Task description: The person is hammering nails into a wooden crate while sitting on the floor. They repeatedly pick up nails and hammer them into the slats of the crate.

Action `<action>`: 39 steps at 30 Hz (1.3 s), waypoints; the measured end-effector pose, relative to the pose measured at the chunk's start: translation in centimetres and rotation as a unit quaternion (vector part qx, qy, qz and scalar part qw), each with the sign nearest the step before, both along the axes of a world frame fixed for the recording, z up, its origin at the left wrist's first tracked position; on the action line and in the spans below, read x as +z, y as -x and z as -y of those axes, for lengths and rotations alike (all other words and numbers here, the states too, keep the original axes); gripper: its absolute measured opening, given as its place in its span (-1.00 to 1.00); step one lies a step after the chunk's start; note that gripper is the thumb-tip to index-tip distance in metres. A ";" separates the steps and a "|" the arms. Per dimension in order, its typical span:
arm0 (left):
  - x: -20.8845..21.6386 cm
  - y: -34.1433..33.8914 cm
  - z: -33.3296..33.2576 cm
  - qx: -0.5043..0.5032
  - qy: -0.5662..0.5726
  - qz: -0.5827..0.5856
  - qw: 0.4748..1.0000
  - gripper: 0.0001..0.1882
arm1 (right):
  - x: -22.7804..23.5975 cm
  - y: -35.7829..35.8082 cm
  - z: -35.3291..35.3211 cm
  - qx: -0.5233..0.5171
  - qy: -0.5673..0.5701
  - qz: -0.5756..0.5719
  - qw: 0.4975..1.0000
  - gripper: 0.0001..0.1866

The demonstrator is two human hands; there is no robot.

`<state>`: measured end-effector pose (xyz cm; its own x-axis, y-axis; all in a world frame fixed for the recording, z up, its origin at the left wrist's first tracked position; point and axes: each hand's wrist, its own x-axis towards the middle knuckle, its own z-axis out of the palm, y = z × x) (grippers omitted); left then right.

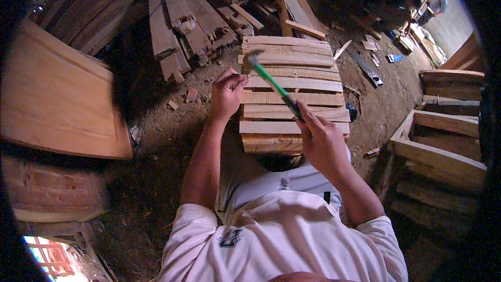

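My right hand (322, 138) is closed round the black grip of a claw hammer (271, 81) with a green shaft. The hammer's metal head is raised over the upper left part of a slatted wooden piece (292, 98), near my left fingertips. Pale slats lie crosswise on it, side by side with narrow gaps. At its left edge my left hand (227, 96) is closed in a pinch against the end of a slat. Whatever sits between those fingertips is too small to make out.
Long rough boards (193, 26) are piled at the far left. A large wooden panel (62, 94) stands at the left. Wooden frames (443, 156) are stacked at the right. A handsaw (365, 68) lies on the dirt floor, and a person (391, 8) crouches beyond.
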<state>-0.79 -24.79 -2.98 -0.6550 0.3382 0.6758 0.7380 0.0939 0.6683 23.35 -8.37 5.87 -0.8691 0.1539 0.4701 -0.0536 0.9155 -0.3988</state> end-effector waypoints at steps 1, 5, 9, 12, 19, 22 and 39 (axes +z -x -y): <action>-0.2 0.1 0.0 -0.003 -0.009 0.009 1.000 -0.95 | 0.1 0.1 0.0 0.006 -0.018 0.024 1.000 -0.34; 0.0 -0.1 0.0 -0.005 -0.007 0.005 1.000 -0.95 | 2.9 0.1 0.6 -0.004 0.050 -0.069 0.996 -0.38; -0.8 0.3 -0.4 -0.009 -0.018 0.013 1.000 -0.95 | 1.9 -0.1 0.9 -0.044 0.027 0.105 0.993 -0.48; -0.9 0.3 -0.1 -0.009 -0.019 0.014 1.000 -0.94 | 2.8 0.0 0.7 -0.051 0.044 0.062 0.996 -0.44; -1.3 0.4 0.1 -0.006 -0.015 0.005 1.000 -0.94 | 1.5 0.2 0.6 -0.014 0.005 0.034 0.999 -0.44; -1.3 0.9 -0.1 -0.021 -0.008 0.011 1.000 -0.94 | 1.9 -0.1 0.3 -0.014 0.028 0.058 0.998 -0.44; -2.8 -0.3 0.2 -0.069 -0.100 0.200 0.972 -0.76 | 1.3 -0.7 1.2 -0.067 0.083 -0.003 0.994 -0.66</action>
<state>-0.46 -24.98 -5.78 -0.8364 0.3295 0.4380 0.4118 -0.1494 0.8989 24.01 -9.60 7.14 -0.8330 0.3440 0.4334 0.0614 0.8359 -0.5454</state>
